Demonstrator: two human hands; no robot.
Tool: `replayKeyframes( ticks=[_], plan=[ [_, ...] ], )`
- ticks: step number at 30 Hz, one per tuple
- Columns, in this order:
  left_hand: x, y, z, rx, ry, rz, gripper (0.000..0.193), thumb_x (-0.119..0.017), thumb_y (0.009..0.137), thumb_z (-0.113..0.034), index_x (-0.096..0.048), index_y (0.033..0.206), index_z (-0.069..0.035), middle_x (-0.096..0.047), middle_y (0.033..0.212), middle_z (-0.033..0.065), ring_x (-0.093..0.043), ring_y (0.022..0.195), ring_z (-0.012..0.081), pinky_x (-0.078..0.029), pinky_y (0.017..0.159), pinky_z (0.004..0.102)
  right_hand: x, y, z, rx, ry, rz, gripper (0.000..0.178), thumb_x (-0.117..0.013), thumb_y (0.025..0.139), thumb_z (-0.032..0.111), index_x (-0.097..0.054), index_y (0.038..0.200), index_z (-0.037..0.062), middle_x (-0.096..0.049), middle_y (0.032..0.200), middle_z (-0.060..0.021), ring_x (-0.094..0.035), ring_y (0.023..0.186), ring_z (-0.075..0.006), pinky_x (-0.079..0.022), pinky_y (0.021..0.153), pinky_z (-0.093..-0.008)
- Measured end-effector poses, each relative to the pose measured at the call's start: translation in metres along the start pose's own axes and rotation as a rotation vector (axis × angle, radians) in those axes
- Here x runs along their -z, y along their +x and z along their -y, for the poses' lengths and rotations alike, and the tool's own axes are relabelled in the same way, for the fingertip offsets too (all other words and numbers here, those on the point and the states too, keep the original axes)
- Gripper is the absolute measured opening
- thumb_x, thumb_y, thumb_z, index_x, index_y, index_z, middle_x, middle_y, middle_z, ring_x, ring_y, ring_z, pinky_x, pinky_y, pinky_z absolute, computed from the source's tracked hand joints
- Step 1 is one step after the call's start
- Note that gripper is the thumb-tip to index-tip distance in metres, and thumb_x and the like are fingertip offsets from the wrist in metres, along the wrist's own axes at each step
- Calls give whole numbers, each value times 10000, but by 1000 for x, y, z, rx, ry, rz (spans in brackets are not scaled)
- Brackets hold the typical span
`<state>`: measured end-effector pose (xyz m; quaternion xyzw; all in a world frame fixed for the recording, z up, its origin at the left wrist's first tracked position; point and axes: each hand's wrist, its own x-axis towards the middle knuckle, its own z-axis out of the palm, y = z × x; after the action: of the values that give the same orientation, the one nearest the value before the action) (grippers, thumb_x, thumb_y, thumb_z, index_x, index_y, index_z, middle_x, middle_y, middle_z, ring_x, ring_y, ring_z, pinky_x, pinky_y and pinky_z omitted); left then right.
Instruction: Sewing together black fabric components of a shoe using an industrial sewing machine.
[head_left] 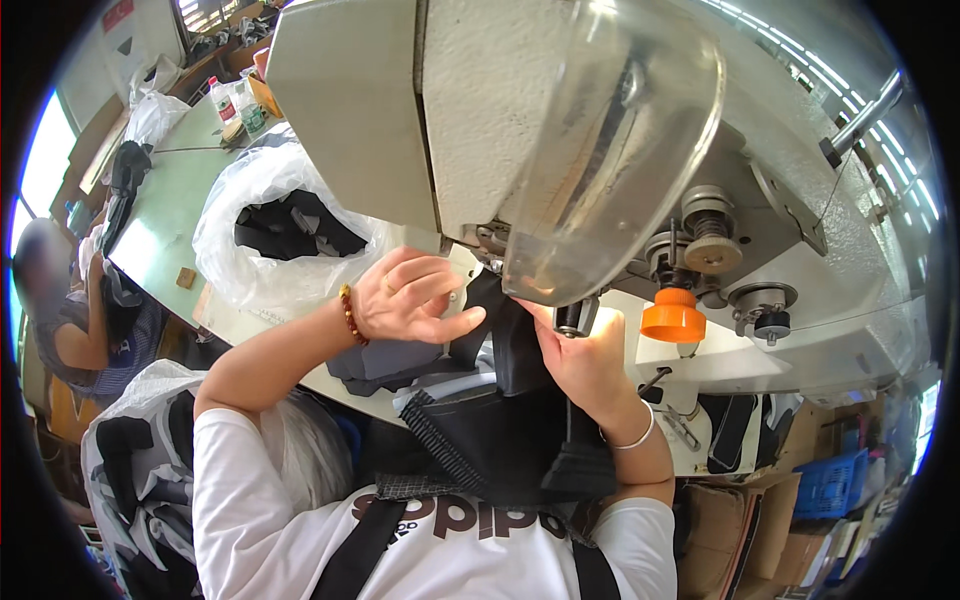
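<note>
A dark fabric piece (500,430) with a ribbed edge lies across my lap and runs up under the head of a large grey sewing machine (480,110). My left hand (415,298), with a beaded bracelet at the wrist, rests on the fabric's upper left side, fingers spread and thumb pointing right. My right hand (580,355), wearing a thin bangle, grips the dark fabric just below the needle area. A clear plastic guard (610,150) hangs in front of the needle and hides it.
An orange cap (673,318) sits on the machine bed to the right. A clear plastic bag of dark pieces (270,235) lies on the green table (165,230); another bag (140,450) stands lower left. Another person (75,320) sits far left. A blue crate (830,485) and cardboard boxes are lower right.
</note>
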<state>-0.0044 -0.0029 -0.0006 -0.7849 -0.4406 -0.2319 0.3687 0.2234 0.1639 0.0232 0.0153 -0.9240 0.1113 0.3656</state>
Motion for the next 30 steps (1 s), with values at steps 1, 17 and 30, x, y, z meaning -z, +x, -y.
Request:
replayKeyframes(
  ticks=[1,17,30],
  plan=[
    [-3,-1,4,-59,35,-1,542,-751,764,-94,-635,1260,-278,-601,1072,-12,-650,974,183,-578,781,368,-1,1,-1,-14,34,0,380,-697,886,-29,-785,1223,123,-787,982,-82,-744,766,-255,-567,652,-348],
    [6,40,-4,-66,-57,-275,133,-753,809,-28,-749,938,5,-735,959,122,-752,869,243,-648,679,315,-7,-6,24,-138,-48,16,324,-700,914,-12,-761,1221,72,-780,1107,-73,-733,923,-294,-558,849,-392],
    [-8,22,-23,131,-81,-227,242,-821,785,-49,-760,1013,9,-730,1043,118,-743,985,261,-656,771,333,-18,-18,10,-255,423,-12,310,-624,1034,50,-690,1335,13,-730,1009,-157,-664,804,-258,-526,759,-379]
  ],
)
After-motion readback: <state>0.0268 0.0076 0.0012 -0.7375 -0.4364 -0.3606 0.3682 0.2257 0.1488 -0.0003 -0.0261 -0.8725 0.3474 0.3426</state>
